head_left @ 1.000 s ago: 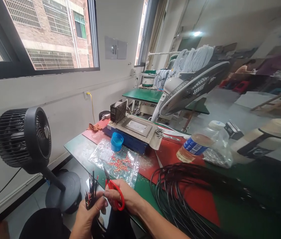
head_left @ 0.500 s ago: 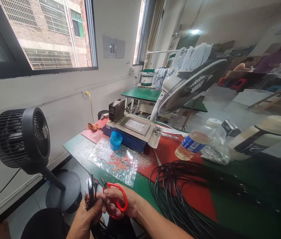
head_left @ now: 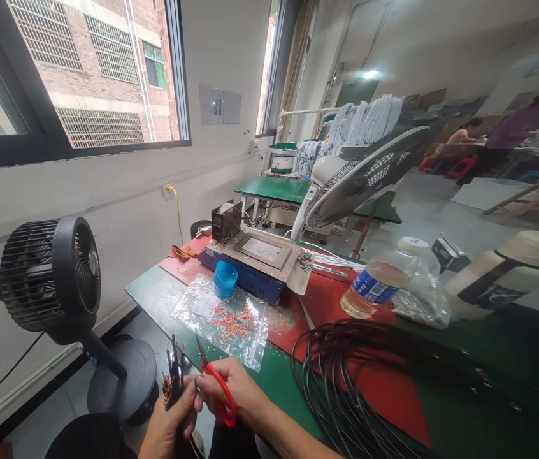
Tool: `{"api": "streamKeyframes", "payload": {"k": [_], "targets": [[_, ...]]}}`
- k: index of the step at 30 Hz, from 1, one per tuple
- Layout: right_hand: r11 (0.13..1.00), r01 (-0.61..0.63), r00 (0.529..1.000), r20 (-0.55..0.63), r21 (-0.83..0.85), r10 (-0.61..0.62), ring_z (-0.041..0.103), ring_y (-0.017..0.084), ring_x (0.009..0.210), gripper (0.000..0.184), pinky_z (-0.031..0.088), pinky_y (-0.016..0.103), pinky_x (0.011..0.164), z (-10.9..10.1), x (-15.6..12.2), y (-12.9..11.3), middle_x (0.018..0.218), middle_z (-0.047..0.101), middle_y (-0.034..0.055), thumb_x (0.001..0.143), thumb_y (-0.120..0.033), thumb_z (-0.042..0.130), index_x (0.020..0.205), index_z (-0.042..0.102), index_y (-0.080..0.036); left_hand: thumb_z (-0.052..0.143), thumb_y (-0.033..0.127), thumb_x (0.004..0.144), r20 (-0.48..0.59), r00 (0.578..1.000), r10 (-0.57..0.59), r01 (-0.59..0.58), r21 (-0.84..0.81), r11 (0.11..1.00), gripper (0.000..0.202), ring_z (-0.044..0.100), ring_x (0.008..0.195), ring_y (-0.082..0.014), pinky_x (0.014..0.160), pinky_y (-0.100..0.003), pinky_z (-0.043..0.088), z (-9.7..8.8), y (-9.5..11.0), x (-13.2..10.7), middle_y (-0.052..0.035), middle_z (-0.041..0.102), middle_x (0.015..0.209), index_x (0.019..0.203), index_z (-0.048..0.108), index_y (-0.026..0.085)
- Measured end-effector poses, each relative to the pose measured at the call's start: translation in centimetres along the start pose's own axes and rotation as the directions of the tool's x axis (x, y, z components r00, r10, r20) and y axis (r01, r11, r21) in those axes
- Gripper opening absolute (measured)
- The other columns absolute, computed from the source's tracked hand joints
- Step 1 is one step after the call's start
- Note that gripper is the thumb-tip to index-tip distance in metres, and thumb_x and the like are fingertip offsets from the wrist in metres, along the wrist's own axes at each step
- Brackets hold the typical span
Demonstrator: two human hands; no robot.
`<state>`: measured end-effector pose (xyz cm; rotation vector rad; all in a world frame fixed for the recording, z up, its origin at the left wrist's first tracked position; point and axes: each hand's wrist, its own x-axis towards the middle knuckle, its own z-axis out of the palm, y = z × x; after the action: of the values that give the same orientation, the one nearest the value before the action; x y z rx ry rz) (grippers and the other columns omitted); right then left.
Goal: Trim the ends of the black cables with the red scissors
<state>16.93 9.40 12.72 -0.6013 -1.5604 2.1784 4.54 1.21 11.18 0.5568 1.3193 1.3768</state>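
Observation:
My left hand (head_left: 170, 421) is closed round a bundle of black cable ends (head_left: 174, 377) that stick upward, with red and other coloured wire tips showing. My right hand (head_left: 236, 395) grips small red-handled scissors (head_left: 216, 382), blades pointing up and left, close beside the cable ends. Both hands are low at the near edge of the green workbench (head_left: 274, 376). A large coil of black cable (head_left: 346, 376) lies just right of my right forearm.
A clear plastic bag with small red parts (head_left: 226, 319) and a blue cup (head_left: 225, 278) lie ahead, then a flat machine (head_left: 262, 255). A black floor fan (head_left: 50, 274) stands left; a white fan (head_left: 360, 175), drink bottle (head_left: 377, 280) and white jar (head_left: 503, 274) are right.
The scissors' handles have closed together between the earlier frames and now. Both hands stayed at the cable ends, and the view shifted slightly.

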Motion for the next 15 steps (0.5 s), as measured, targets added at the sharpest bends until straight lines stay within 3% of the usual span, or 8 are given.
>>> {"api": "streamKeyframes", "payload": {"k": [3, 9, 15], "targets": [[0.994, 0.028, 0.998, -0.058, -0.106, -0.034, 0.042, 0.003, 0.033, 0.041, 0.028, 0.014, 0.033, -0.1, -0.03, -0.14, 0.046, 0.05, -0.0031, 0.068, -0.049, 0.065, 0.063, 0.063, -0.009, 0.063, 0.042, 0.066, -0.013, 1.0, -0.002, 0.002, -0.021, 1.0, 0.031, 0.024, 0.037, -0.0031, 0.038, -0.023, 0.014, -0.15, -0.23, 0.12, 0.0027, 0.044, 0.048, 0.056, 0.055, 0.014], [0.977, -0.1, 0.995, 0.033, 0.188, 0.096, 0.042, 0.005, 0.029, 0.05, 0.029, 0.016, 0.03, 0.01, 0.25, -0.07, 0.046, 0.054, 0.0006, 0.07, -0.058, 0.057, 0.057, 0.055, -0.009, 0.061, 0.041, 0.068, 0.046, 0.998, -0.047, 0.049, -0.053, 0.997, 0.028, 0.021, 0.036, -0.0017, 0.038, -0.022, 0.011, -0.63, -0.6, 0.59, 0.004, 0.043, 0.046, 0.064, 0.057, 0.013], [0.955, -0.175, 0.985, 0.047, 0.238, 0.169, 0.04, 0.005, 0.026, 0.042, 0.029, 0.015, 0.028, -0.02, 0.13, -0.11, 0.038, 0.049, -0.001, 0.069, -0.047, 0.06, 0.052, 0.054, -0.009, 0.063, 0.044, 0.065, 0.094, 0.993, -0.067, 0.07, -0.027, 0.997, 0.033, 0.022, 0.032, -0.0015, 0.036, -0.021, 0.011, -0.48, -0.25, 0.43, 0.0059, 0.038, 0.039, 0.057, 0.057, 0.014]]}}
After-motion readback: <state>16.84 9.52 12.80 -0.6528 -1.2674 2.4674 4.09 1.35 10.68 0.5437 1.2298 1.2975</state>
